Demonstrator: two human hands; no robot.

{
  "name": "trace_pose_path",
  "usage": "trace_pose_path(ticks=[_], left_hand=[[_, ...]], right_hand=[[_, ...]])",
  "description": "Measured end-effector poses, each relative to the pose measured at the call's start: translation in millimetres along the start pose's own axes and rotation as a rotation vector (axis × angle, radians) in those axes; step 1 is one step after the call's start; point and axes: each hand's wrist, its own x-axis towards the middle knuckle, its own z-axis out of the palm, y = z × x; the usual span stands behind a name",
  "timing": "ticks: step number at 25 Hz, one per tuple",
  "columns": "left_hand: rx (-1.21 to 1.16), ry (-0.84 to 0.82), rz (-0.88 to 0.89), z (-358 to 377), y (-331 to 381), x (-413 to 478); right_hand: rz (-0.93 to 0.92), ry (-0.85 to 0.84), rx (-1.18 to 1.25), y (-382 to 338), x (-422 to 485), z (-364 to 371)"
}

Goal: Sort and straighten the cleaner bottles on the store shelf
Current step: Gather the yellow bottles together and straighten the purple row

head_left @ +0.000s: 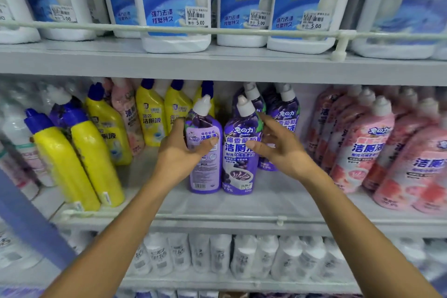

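Two purple cleaner bottles with white caps stand side by side at the front of the middle shelf (217,203). My left hand (183,150) is shut on the left purple bottle (205,172), whose back label faces me. The right purple bottle (242,164) shows its front label. My right hand (278,145) is at its right side, fingers spread, thumb touching the label. More purple bottles (283,109) stand behind.
Yellow bottles with blue caps (92,152) lean at the left, with a pink one among them. Pink bottles (367,145) fill the right. White and blue toilet-cleaner jugs (174,7) stand on the upper shelf behind a rail. White bottles (217,256) line the shelf below.
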Motion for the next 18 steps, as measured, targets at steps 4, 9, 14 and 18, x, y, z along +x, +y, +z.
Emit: trace_pose_path(ticks=[4,9,14,18], left_hand=[[-0.044,-0.051,0.081,31,15,-5],[0.197,0.198,0.213,52,20,-20],[-0.296,-0.294,0.036,23,17,-15],[-0.243,-0.274,0.112,14,5,-11]], right_hand=[[-0.031,0.114,-0.03,19,-26,-28],[-0.054,0.222,-0.083,26,-32,-24],[-0.046,0.25,-0.078,27,-32,-21],[-0.046,0.243,-0.086,32,-33,-21]])
